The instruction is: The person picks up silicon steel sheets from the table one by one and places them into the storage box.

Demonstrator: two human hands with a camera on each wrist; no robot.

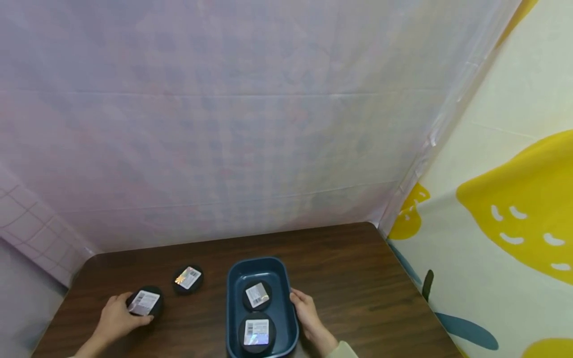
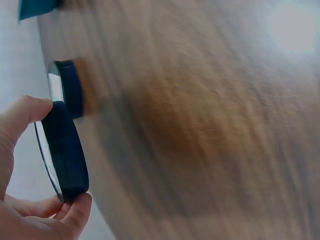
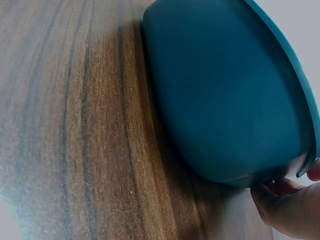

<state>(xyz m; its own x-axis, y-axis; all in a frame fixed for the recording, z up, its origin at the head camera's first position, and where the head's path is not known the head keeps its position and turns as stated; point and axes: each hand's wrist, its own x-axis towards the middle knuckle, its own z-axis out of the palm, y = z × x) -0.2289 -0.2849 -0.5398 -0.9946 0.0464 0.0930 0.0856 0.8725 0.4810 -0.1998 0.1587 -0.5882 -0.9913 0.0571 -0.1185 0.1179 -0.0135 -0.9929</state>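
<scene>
My left hand (image 1: 117,319) grips a flat black round container (image 1: 144,302) between thumb and fingers, its white barcode label facing up. In the left wrist view this container (image 2: 65,152) is seen edge-on, held over the wooden surface. A second such container (image 1: 188,279) lies on the table just beyond it to the right. My right hand (image 1: 308,313) pinches the right rim of a dark blue rectangular tray (image 1: 230,298); in the right wrist view the fingers are at the edge of the tray (image 3: 220,90). Inside sit two more labelled containers, the far one (image 1: 257,296) and the near one (image 1: 257,332).
A dark brown wooden table (image 1: 358,278) carries everything. Behind its far edge hangs a pale sheet (image 1: 224,149), and a white cloth with yellow lemon prints (image 1: 528,199) covers the right side. At the left is a pink tile-patterned panel (image 1: 31,219).
</scene>
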